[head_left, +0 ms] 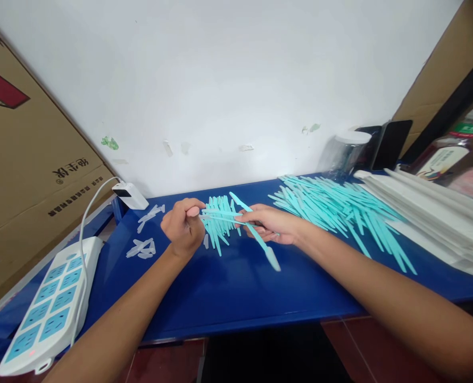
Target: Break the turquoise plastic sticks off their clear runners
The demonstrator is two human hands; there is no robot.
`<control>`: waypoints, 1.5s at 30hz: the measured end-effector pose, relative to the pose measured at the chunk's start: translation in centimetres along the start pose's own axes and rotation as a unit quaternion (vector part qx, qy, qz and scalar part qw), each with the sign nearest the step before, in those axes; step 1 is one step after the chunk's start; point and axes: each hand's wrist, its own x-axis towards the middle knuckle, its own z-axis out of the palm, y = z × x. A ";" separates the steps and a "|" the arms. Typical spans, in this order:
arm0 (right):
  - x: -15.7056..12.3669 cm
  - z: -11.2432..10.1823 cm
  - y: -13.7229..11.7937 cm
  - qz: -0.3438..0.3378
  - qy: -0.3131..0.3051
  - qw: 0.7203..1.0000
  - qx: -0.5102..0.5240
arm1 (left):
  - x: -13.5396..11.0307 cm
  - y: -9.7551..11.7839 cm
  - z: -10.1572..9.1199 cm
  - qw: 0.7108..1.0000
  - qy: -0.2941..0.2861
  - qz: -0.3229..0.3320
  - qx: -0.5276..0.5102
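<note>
My left hand (184, 226) is closed, thumb and fingers pinching the left end of a slim turquoise plastic stick (223, 217), shaped like an eyebrow razor. My right hand (270, 223) grips that stick's other end. A second turquoise stick (265, 246) lies slantwise in the right hand, its wider, paler end pointing down toward me. Behind and between the hands is a small pile of similar sticks (219, 240) on the blue table (236, 298). Small clear plastic pieces (142, 248) lie left of my left hand. The fingertips of both hands are partly hidden.
A large heap of turquoise sticks (332, 205) spreads at the right, beside white packaging (431, 223). Behind stand a lidded clear jar (346, 154) and a bottle (447, 149). At left are a power strip (52, 298), a white charger (130, 196) with a cable and a cardboard box (32, 159).
</note>
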 end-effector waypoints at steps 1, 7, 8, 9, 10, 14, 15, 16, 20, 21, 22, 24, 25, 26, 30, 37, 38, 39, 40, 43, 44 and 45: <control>0.0 -0.1 0.1 0.005 -0.007 1.000 0.001 | 0.0 0.0 0.1 1.000 0.006 0.024 -0.007; 0.1 -0.3 0.2 0.020 -0.049 0.999 0.001 | 0.4 -0.2 0.5 0.991 0.015 0.134 -0.028; 0.1 -0.2 0.3 0.017 -0.057 0.998 0.004 | 0.4 0.0 0.4 0.990 0.004 0.140 -0.026; 0.0 -0.2 0.3 0.014 -0.065 0.998 0.009 | 0.4 0.2 0.4 0.989 -0.008 0.148 -0.024; 0.0 -0.1 0.4 0.011 -0.075 0.997 0.015 | 0.5 0.4 0.3 0.987 -0.021 0.158 -0.022; -0.1 0.3 0.7 0.006 -0.123 0.992 0.041 | 0.7 1.2 0.1 0.973 -0.055 0.221 -0.032; -0.2 0.4 0.7 0.005 -0.131 0.990 0.045 | 0.7 1.3 0.1 0.970 -0.059 0.231 -0.039; -0.2 0.5 0.8 0.002 -0.136 0.989 0.048 | 0.7 1.3 0.1 0.968 -0.062 0.237 -0.046; -0.4 0.8 0.6 -0.010 -0.120 0.992 0.022 | 0.3 1.7 0.2 0.976 -0.070 0.197 -0.057; -0.5 0.8 0.5 -0.012 -0.109 0.994 0.007 | 0.3 1.9 0.2 0.985 -0.066 0.151 -0.056; -0.5 0.8 0.4 -0.013 -0.094 0.995 -0.010 | 0.4 2.0 0.2 0.993 -0.059 0.087 -0.058; -0.5 0.4 0.1 -0.022 -0.050 0.997 -0.048 | 0.9 2.1 0.3 0.992 -0.043 -0.073 -0.089; -0.6 0.2 0.0 -0.027 -0.025 0.997 -0.067 | 1.4 2.0 0.3 0.979 -0.040 -0.153 -0.126; -0.6 -0.1 -0.2 -0.032 -0.001 0.996 -0.082 | 1.9 1.8 0.3 0.957 -0.042 -0.229 -0.173; -0.6 -1.6 -0.6 -0.035 0.058 0.993 -0.093 | 3.6 -0.7 0.5 0.794 -0.122 -0.480 -0.353; -0.2 -4.4 -0.9 -0.063 0.127 0.988 -0.063 | 6.3 1.2 -1.7 0.822 -0.261 -0.416 -0.289; -0.1 -4.6 -1.0 -0.067 0.131 0.987 -0.060 | 6.3 3.4 -2.9 0.854 -0.305 -0.342 -0.246; -0.1 -4.8 -1.0 -0.071 0.131 0.987 -0.057 | 5.9 6.1 -4.2 0.868 -0.358 -0.271 -0.212; -0.1 -4.9 -1.0 -0.074 0.130 0.987 -0.053 | 4.9 8.8 -5.6 0.855 -0.439 -0.201 -0.189; -0.1 -5.0 -1.0 -0.084 0.122 0.988 -0.038 | -2.2 15.7 -9.3 0.733 -0.661 0.049 -0.154; -0.1 -5.0 -1.0 -0.084 0.120 0.988 -0.037 | -5.6 16.9 -10.0 0.712 -0.688 0.095 -0.107; -0.1 -4.9 -0.9 -0.084 0.120 0.989 -0.037 | -9.2 17.4 -10.4 0.693 -0.711 0.111 -0.051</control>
